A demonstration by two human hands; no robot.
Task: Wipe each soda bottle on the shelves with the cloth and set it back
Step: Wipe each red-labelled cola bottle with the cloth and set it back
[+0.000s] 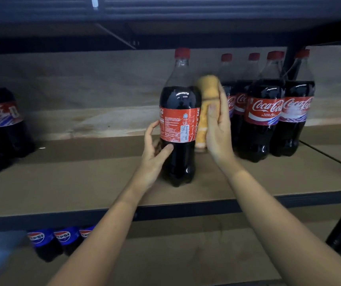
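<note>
Just right of the held bottle [178,120], four cola bottles [265,112] crowd the cloth [204,112]

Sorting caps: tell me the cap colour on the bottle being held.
Red. The cap on the held bottle shows clearly in the head view.

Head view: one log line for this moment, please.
step: wiping | left hand: holds cola bottle upright on shelf | right hand: presses yellow cloth to bottle's side
</note>
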